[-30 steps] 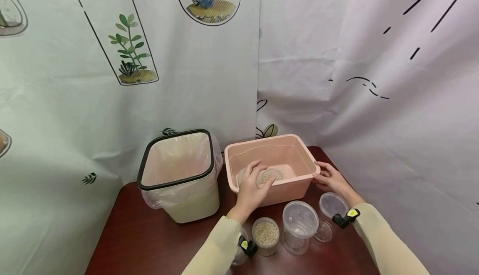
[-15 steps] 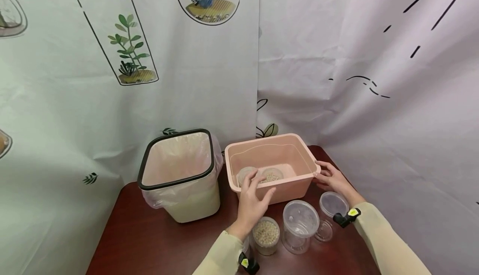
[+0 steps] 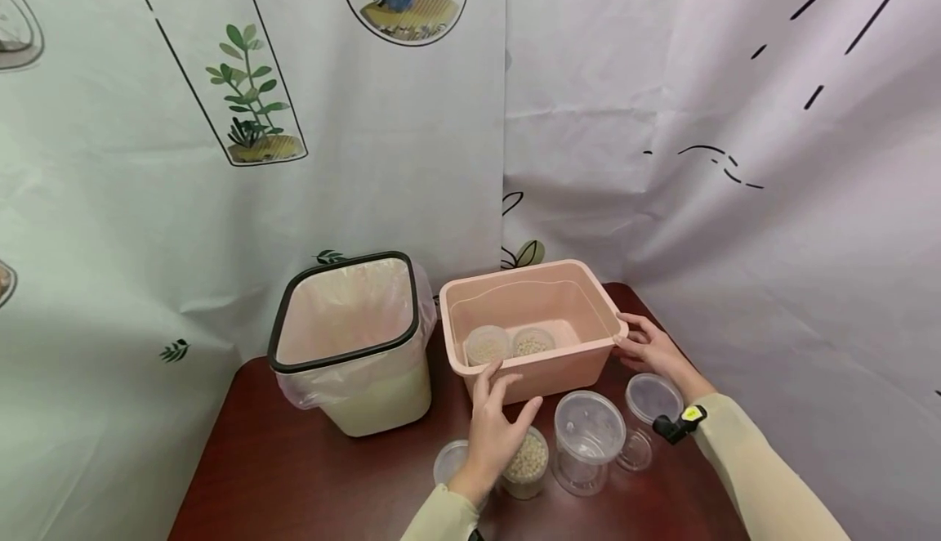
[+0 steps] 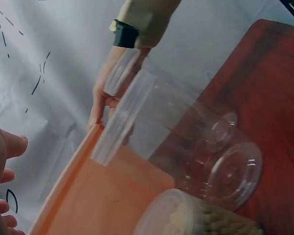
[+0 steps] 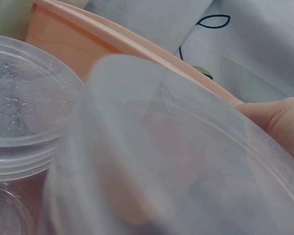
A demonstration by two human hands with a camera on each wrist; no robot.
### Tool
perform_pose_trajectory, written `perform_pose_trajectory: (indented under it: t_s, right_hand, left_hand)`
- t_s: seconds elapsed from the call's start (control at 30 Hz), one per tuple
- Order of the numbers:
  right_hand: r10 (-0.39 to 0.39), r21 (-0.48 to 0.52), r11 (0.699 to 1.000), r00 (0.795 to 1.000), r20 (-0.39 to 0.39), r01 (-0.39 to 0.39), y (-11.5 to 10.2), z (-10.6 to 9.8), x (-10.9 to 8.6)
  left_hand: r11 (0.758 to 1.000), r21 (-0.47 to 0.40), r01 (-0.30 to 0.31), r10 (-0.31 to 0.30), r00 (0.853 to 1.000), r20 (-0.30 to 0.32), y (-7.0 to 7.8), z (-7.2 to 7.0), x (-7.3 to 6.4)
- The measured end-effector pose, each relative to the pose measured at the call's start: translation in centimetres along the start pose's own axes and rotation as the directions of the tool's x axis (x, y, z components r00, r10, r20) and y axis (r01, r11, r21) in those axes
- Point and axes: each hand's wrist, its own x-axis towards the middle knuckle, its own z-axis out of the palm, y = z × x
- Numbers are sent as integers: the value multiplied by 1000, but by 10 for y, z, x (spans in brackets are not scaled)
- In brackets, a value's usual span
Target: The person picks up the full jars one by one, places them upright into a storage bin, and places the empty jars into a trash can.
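My left hand is in front of the pink plastic tub, fingers loosely bent and holding nothing. Beneath it stands a clear jar of pale round beans, partly covered by the hand. My right hand grips the tub's right front corner; its thumb lies at the rim in the right wrist view. Two round clear jars sit inside the tub: a cloudy-lidded jar and a jar of pale beans. In the left wrist view, my left fingers show at the edge.
A large clear jar and a smaller clear jar stand right of the bean jar. Another clear jar is half hidden behind my left hand. A bin with a plastic liner stands left on the dark red table.
My left hand has drawn back from inside the tub, towards me, to above the bean jar. Both jars in the tub now show fully. My right hand stays at the corner.
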Motion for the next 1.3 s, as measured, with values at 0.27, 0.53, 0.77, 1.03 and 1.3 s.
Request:
perform_pose_trajectory:
  t_s: [0.27, 0.53, 0.77, 1.03, 1.3]
  right_hand:
    - [-3, 15, 1000, 1000, 3, 3, 1, 1, 2]
    - [-12, 5, 1000, 1000, 3, 12, 0, 1, 0]
    - [-10, 18, 1000, 1000, -3, 10, 1, 2, 0]
    - [-14, 18, 1000, 1000, 0, 14, 2, 2, 1]
    - [-12, 22, 1000, 1000, 4, 11, 2, 1, 0]
  left_hand:
    - [997, -10, 82, -82, 996, 31, 0, 2, -17]
    - [992, -30, 124, -123, 991, 46, -4, 6, -33]
    - [992, -20, 121, -120, 992, 49, -5, 10, -43]
    - [982, -11, 186, -183, 971, 152, -8, 12, -52]
    - [978, 19, 209, -208, 956, 205, -10, 18, -63]
